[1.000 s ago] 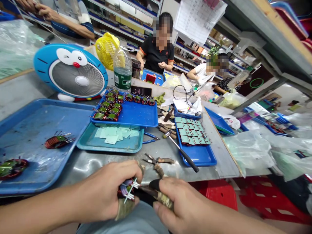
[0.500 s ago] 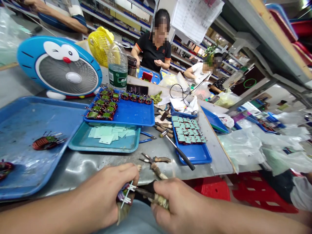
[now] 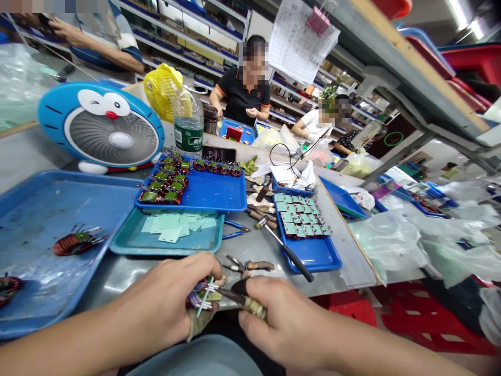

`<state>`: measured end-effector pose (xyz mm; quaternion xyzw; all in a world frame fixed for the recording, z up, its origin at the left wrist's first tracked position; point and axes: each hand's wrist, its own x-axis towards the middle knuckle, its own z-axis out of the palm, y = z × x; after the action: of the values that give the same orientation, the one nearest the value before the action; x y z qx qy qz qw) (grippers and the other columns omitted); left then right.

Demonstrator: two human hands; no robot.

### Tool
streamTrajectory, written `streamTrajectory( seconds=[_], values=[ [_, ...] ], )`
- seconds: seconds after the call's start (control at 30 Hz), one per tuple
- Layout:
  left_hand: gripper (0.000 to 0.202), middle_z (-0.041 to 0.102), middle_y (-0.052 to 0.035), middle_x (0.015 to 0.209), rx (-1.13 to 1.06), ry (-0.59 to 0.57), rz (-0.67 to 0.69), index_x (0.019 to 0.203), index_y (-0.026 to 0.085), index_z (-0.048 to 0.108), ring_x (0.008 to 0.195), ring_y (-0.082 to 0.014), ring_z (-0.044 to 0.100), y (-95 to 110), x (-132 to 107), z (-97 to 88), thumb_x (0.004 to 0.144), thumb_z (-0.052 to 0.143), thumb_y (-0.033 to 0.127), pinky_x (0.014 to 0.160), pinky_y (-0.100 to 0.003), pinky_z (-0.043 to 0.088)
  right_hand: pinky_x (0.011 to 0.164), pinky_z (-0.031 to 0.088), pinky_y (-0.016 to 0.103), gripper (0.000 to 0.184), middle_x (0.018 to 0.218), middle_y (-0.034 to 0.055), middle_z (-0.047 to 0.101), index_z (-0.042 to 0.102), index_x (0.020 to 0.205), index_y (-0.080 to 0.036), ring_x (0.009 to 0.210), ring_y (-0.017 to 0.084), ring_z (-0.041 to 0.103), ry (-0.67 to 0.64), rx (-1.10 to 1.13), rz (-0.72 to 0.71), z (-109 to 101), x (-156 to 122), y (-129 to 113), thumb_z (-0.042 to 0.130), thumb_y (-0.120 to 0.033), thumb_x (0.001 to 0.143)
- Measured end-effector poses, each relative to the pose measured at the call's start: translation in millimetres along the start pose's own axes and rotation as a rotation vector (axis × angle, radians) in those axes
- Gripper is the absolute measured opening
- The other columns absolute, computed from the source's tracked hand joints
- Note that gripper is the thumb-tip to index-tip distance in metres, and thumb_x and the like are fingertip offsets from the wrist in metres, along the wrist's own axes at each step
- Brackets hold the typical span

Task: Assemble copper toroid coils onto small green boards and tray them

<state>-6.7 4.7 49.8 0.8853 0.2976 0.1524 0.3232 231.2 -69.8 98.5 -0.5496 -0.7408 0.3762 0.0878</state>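
Note:
My left hand [image 3: 172, 297] is closed around a wound toroid coil [image 3: 194, 298], whose leads stick out through a small pale green board [image 3: 205, 296]. Part of the coil is hidden by my fingers. In my right hand [image 3: 274, 313] are pliers [image 3: 253, 307] with wrapped handles, their jaws pointing left at the leads. Whether the tips grip a lead I cannot tell. Both hands are at the bench's front edge, above my lap. Just beyond them lies a second pair of pliers [image 3: 250, 265] with wrapped handles.
A large blue tray [image 3: 35, 209] with coils is at left. Behind my hands are a teal tray of green boards [image 3: 129, 237], a blue tray of coils [image 3: 215, 196], a hammer [image 3: 285, 248] and a tray of boarded coils [image 3: 313, 256]. A fan [image 3: 117, 125] and co-workers are farther back.
The view has tilted slightly, so the bench things sit a little lower in it. My hands keep the same hold on the coil and pliers, with the pliers' jaws still by the leads.

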Motion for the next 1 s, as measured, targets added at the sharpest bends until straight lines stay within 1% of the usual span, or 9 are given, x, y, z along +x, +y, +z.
streamTrajectory(
  seconds=[0.23, 0.33, 0.4, 0.5, 0.67, 0.73, 0.83, 0.93, 1.0],
  values=[
    [0.020, 0.072, 0.0018, 0.089, 0.021, 0.065, 0.006, 0.104, 0.027, 0.059, 0.073, -0.0206, 0.067, -0.2, 1.4, 0.0, 0.087, 0.070, 0.023, 0.063, -0.029, 0.041, 0.074, 0.041, 0.026, 0.009, 0.088, 0.0000, 0.063, 0.054, 0.086, -0.022, 0.081, 0.017, 0.056, 0.028, 0.055, -0.057, -4.7, -2.3, 8.4, 0.061, -0.019, 0.090],
    [0.021, 0.072, 0.0009, 0.089, -0.019, 0.065, -0.015, 0.104, 0.026, 0.059, 0.074, -0.0205, 0.066, -2.2, 2.3, -1.3, 0.088, 0.072, 0.028, 0.063, -0.028, 0.042, 0.080, 0.044, 0.027, 0.003, 0.095, 0.0030, 0.067, 0.060, 0.090, -0.020, 0.088, 0.019, 0.059, 0.033, 0.083, -0.016, -7.7, -6.4, 13.2, 0.063, -0.018, 0.091],
    [0.025, 0.072, 0.0006, 0.090, -0.108, 0.058, -0.074, 0.106, 0.026, 0.059, 0.074, -0.0203, 0.065, -3.7, 2.7, -1.7, 0.088, 0.074, 0.032, 0.064, -0.027, 0.044, 0.084, 0.046, 0.028, 0.004, 0.100, 0.0047, 0.068, 0.064, 0.095, -0.020, 0.091, 0.020, 0.061, 0.049, 0.111, 0.015, -7.5, -8.4, 15.8, 0.063, -0.017, 0.091],
    [0.038, 0.070, 0.0007, 0.089, -0.373, 0.045, -0.174, 0.114, 0.027, 0.057, 0.075, -0.0204, 0.063, -7.6, 1.4, -0.4, 0.087, 0.079, 0.041, 0.064, -0.026, 0.047, 0.086, 0.047, 0.029, 0.011, 0.103, 0.0048, 0.070, 0.067, 0.101, -0.019, 0.095, 0.021, 0.062, 0.091, 0.182, 0.007, -3.4, -8.6, 18.4, 0.064, -0.015, 0.090],
    [0.055, 0.066, -0.0027, 0.112, -0.947, 0.068, -0.203, 0.128, 0.031, 0.054, 0.095, -0.0226, 0.063, -16.1, -4.7, 1.6, 0.085, 0.085, 0.043, 0.079, -0.029, 0.051, 0.094, 0.048, 0.030, 0.029, 0.114, 0.0039, 0.073, 0.072, 0.118, -0.021, 0.105, 0.022, 0.065, 0.177, 0.363, -0.069, 6.4, -7.7, 24.7, 0.065, -0.018, 0.091],
    [0.055, 0.064, -0.0026, 0.117, -1.196, 0.127, -0.188, 0.129, 0.032, 0.058, 0.084, -0.0159, 0.061, -16.2, -6.5, 2.3, 0.084, 0.087, 0.045, 0.073, -0.026, 0.049, 0.096, 0.050, 0.032, 0.034, 0.116, 0.0046, 0.074, 0.071, 0.128, -0.023, 0.106, 0.024, 0.066, 0.205, 0.475, -0.049, 16.0, -8.5, 32.6, 0.066, -0.026, 0.094],
    [0.048, 0.067, -0.0039, 0.120, -1.569, 0.251, -0.158, 0.129, 0.028, 0.068, 0.060, -0.0039, 0.048, -12.6, -6.3, 6.0, 0.088, 0.083, 0.049, 0.060, -0.021, 0.044, 0.103, 0.050, 0.038, 0.047, 0.120, 0.0071, 0.076, 0.070, 0.137, -0.024, 0.113, 0.029, 0.067, 0.312, 0.684, 0.060, 42.8, -5.1, 48.2, 0.070, -0.046, 0.096],
    [0.039, 0.073, -0.0075, 0.115, -1.809, 0.372, -0.111, 0.124, 0.026, 0.076, 0.056, -0.0041, 0.048, -8.8, -2.5, 9.4, 0.093, 0.078, 0.049, 0.058, -0.022, 0.046, 0.104, 0.053, 0.043, 0.066, 0.118, 0.0110, 0.078, 0.071, 0.137, -0.021, 0.114, 0.032, 0.069, 0.509, 0.898, 0.163, 76.9, 7.8, 55.6, 0.074, -0.066, 0.089],
    [0.033, 0.076, -0.0084, 0.111, -1.893, 0.398, -0.088, 0.120, 0.028, 0.079, 0.057, -0.0059, 0.051, -6.6, 1.3, 8.4, 0.093, 0.078, 0.047, 0.061, -0.024, 0.049, 0.099, 0.058, 0.042, 0.073, 0.113, 0.0116, 0.078, 0.072, 0.132, -0.019, 0.109, 0.032, 0.072, 0.625, 1.012, 0.194, 96.2, 18.7, 53.2, 0.077, -0.073, 0.083]
  ],
)
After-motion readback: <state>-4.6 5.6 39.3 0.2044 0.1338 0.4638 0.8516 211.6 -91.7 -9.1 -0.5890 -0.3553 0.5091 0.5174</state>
